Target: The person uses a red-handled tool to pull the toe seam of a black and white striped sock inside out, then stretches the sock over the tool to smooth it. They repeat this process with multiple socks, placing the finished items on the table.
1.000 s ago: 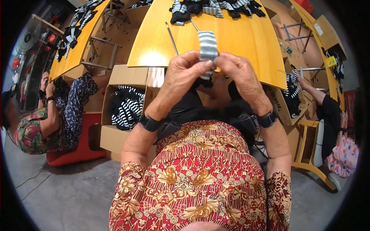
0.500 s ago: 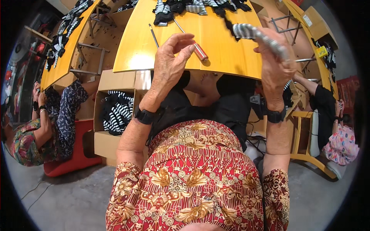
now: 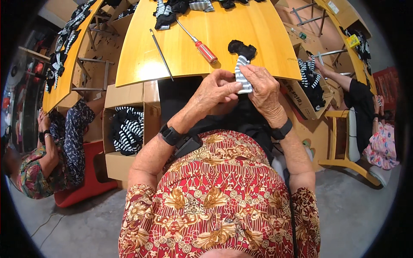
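At the near edge of the yellow table, a grey-and-white striped sock with a black end is between my hands. The black end lies crumpled on the tabletop, and the striped end hangs toward me. My right hand grips its right side with bent fingers. My left hand is closed, thumb and fingers pinching at the lower striped edge; its inner fingers are partly hidden. Just beyond the left hand lies a screwdriver with a red handle. Left of it is a thin dark rod.
More striped and black socks lie along the far side of the table. Cardboard boxes with striped pieces stand at left and right. People sit at side tables, one in a red chair, one near a wooden chair.
My right hand has brought the striped sock in from the right to the table's near edge. My left hand has come down and right to meet it, closing on its edge.
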A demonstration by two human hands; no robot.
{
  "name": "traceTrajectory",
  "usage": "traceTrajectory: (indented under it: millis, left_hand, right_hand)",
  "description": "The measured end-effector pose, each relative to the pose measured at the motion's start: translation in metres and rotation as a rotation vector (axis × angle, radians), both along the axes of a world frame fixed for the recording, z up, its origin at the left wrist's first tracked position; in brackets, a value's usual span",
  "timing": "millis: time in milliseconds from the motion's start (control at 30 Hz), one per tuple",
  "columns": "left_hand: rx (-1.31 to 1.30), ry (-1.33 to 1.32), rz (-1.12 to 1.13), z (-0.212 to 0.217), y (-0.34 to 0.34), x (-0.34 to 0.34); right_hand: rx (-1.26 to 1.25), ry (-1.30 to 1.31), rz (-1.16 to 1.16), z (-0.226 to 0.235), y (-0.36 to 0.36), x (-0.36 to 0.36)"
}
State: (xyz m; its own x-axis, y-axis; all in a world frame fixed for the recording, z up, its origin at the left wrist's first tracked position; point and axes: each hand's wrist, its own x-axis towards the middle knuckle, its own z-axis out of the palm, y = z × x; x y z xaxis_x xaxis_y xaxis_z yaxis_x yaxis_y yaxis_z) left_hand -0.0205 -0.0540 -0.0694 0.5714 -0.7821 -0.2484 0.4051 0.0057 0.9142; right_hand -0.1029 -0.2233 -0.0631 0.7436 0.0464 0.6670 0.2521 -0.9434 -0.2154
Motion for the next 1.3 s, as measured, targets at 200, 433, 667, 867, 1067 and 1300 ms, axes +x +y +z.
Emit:
traceTrajectory:
  millis: [200,433,667,867,1067,1300]
  left_hand:
    - [-0.017,-0.095,0.146,0.010,0.009,0.010]
    - [0.015,-0.213,0.109,0.019,0.010,0.016]
    - [-0.044,-0.134,0.125,0.031,0.010,0.011]
    - [-0.090,-0.329,0.142,0.018,0.011,0.009]
    - [-0.101,-0.384,0.247,0.015,0.009,0.008]
    - [-0.098,-0.422,0.207,0.012,0.011,0.010]
  right_hand:
    - [0.007,0.039,0.051,-0.001,0.006,-0.001]
    - [0.089,0.086,0.155,0.038,0.023,-0.019]
    - [0.424,0.097,0.076,0.022,0.030,-0.011]
    - [1.079,0.285,0.061,0.018,0.030,-0.008]
    - [1.121,0.370,0.109,0.021,0.030,-0.010]
    - [1.172,0.389,0.116,0.017,0.032,-0.009]
